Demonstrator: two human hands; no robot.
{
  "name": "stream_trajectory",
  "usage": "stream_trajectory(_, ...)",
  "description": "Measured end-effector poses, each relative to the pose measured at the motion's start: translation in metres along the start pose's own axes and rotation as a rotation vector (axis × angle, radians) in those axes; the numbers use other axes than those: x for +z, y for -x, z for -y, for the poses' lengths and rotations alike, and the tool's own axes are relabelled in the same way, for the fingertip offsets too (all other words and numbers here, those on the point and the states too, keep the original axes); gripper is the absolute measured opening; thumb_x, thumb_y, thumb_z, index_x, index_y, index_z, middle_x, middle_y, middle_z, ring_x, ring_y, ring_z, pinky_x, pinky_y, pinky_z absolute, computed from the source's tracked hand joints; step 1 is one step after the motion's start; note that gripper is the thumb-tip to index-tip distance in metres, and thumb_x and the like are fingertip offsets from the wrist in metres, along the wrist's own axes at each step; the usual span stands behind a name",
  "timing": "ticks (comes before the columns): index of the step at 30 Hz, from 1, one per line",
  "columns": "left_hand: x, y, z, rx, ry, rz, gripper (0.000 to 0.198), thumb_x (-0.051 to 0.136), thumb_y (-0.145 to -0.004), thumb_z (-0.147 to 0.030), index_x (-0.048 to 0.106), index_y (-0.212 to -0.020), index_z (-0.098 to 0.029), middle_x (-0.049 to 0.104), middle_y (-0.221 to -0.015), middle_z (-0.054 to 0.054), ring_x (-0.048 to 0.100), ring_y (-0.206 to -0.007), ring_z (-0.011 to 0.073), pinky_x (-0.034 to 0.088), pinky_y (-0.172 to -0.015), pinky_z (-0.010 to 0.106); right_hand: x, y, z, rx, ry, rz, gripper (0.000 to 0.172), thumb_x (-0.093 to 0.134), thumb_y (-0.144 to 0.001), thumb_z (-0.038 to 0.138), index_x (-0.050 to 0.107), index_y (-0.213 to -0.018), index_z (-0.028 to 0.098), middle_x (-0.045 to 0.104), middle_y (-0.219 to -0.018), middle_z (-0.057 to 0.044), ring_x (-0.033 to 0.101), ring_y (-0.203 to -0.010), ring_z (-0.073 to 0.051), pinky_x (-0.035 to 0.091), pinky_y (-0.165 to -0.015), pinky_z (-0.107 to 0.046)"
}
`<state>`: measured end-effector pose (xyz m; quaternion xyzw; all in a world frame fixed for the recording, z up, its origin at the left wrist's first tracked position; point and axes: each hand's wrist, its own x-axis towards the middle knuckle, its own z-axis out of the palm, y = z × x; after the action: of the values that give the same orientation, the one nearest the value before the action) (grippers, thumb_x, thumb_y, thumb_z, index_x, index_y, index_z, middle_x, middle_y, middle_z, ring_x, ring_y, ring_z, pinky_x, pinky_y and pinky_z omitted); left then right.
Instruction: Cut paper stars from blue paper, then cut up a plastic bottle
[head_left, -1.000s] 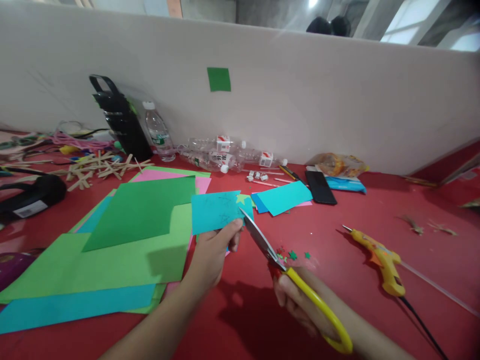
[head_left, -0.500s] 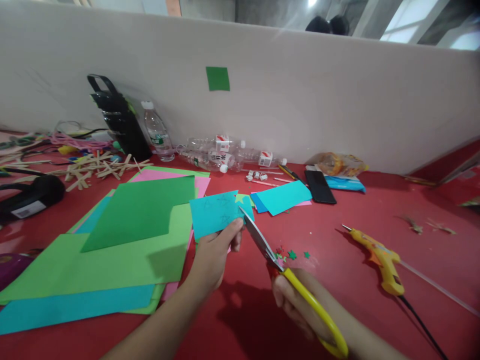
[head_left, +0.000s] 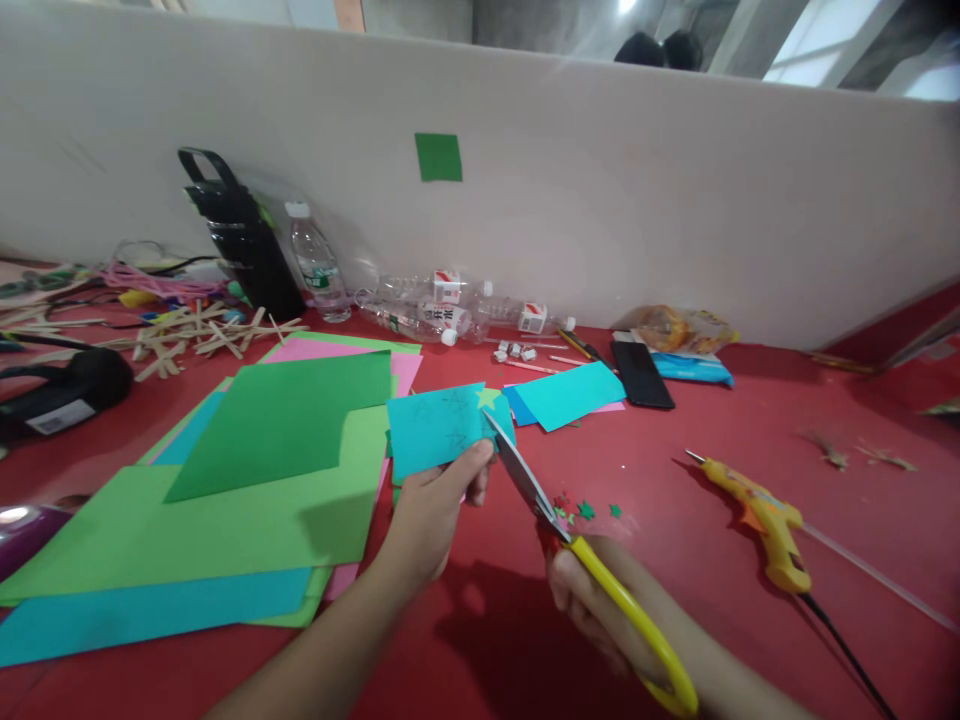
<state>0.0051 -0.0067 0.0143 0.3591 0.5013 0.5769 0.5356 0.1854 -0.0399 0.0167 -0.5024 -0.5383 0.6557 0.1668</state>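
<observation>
Between thumb and fingers, my left hand (head_left: 435,510) pinches a blue piece of paper (head_left: 431,425) with faint pencil marks on it. A light green paper star (head_left: 487,399) shows at its right end. My right hand (head_left: 600,600) grips scissors (head_left: 615,590) with yellow handles, their blade tips at the paper's right part beside the star. How far the blades are apart is hard to make out. Just beyond my right hand, several small cut paper stars (head_left: 586,510) in green and red lie on the red table.
Large coloured sheets (head_left: 285,430) are stacked on the left. Behind lie plastic bottles (head_left: 450,310), a black flask (head_left: 244,245), blue paper pieces (head_left: 574,397) and a phone (head_left: 643,372). A yellow glue gun (head_left: 757,520) rests at right, its cord trailing forward. Craft sticks (head_left: 202,335) are heaped far left.
My left hand and the blue paper have shifted slightly to the right, and the paper is tilted a little differently. The scissors have barely moved.
</observation>
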Motion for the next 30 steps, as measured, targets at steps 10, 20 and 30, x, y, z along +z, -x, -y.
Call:
stream_trajectory(10, -0.003, -0.002, -0.003, 0.005, 0.006, 0.024, 0.038, 0.066, -0.074, -0.039, 0.051, -0.046, -0.017, 0.047, -0.049, -0.002, 0.041, -0.050, 0.0101, 0.034, -0.052, 0.026, -0.004, 0.004, 0.003, -0.032, 0.055, -0.024, 0.053, 0.050, -0.081, 0.072, 0.042, -0.067, 0.022, 0.031, -0.044, 0.011, 0.026, -0.034, -0.004, 0.021, -0.034, -0.017)
stream_trajectory(20, -0.005, -0.008, -0.012, 0.047, 0.145, 0.034, 0.033, 0.069, -0.068, -0.027, 0.048, -0.043, -0.018, 0.046, -0.042, -0.004, 0.040, -0.044, 0.0073, 0.033, -0.047, 0.022, -0.011, -0.006, 0.005, 0.081, 0.082, -0.032, 0.048, 0.059, -0.078, 0.064, 0.042, -0.061, 0.022, 0.028, -0.037, 0.012, 0.024, -0.027, -0.003, 0.021, -0.027, -0.015)
stream_trajectory(30, -0.008, -0.010, -0.009, 0.037, 0.146, 0.078, 0.019, 0.065, -0.079, -0.031, 0.055, -0.069, -0.018, 0.059, -0.059, -0.003, 0.053, -0.051, 0.0090, 0.042, -0.050, 0.021, -0.005, -0.012, -0.014, -0.071, 0.051, -0.003, 0.054, 0.047, -0.078, 0.075, 0.041, -0.066, 0.023, 0.031, -0.040, 0.012, 0.027, -0.030, -0.005, 0.021, -0.029, -0.017)
